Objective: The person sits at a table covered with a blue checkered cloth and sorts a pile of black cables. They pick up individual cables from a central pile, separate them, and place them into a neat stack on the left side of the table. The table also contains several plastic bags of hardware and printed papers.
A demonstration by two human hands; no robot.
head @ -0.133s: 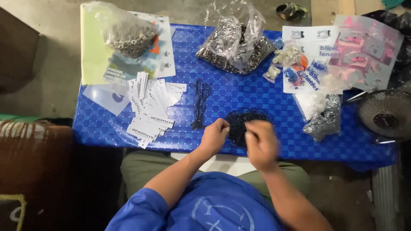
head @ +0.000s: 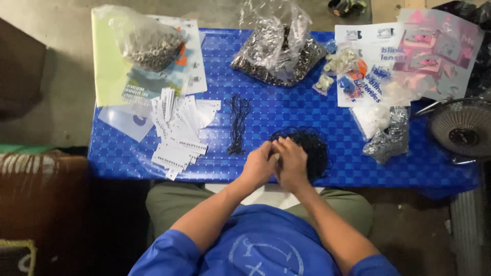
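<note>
My left hand [head: 259,164] and my right hand [head: 291,162] meet fingertip to fingertip at the near edge of the blue table [head: 286,110]. They work at the edge of a tangled pile of black cord [head: 311,145]; what exactly the fingers pinch is hidden. Left of my hands lies a straightened bundle of black cords [head: 238,122]. Further left a heap of white paper tags [head: 180,130] is spread out.
A clear bag of dark metal parts [head: 276,51] sits at the far middle and another bag of metal rings [head: 146,43] at far left on yellow paper. Packets and printed bags [head: 409,56] crowd the right. A small fan [head: 463,130] stands at the right edge.
My two hands have come closer together over the near edge of the cord pile. Nothing else has moved.
</note>
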